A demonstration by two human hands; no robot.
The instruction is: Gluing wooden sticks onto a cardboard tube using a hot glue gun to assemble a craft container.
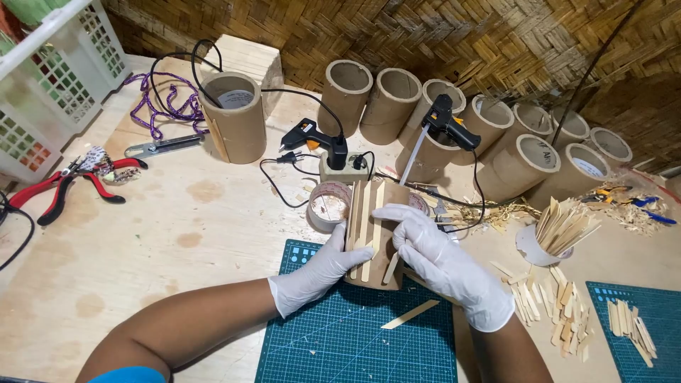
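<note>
1. Work item: a cardboard tube (376, 237) clad in wooden sticks, at centre frame, resting on the upper edge of the green cutting mat (340, 340).
2. Axis: the tube's long axis runs roughly top to bottom in the frame, open end toward the top; the glued sticks lie parallel to it.
3. Left hand (323, 273), gloved: wraps the tube's lower-left side, fingers closed against it from the left.
4. Right hand (433, 252), gloved: lies over the tube's right side, fingertips pressing a stick (379, 213) flat.
5. Both hands touch the tube; neither is nearer.
6. A loose stick (410, 314) lies on the mat, lower right of the tube.
7. Two glue guns (308, 135) sit above, near upright tubes (397, 103).
</note>
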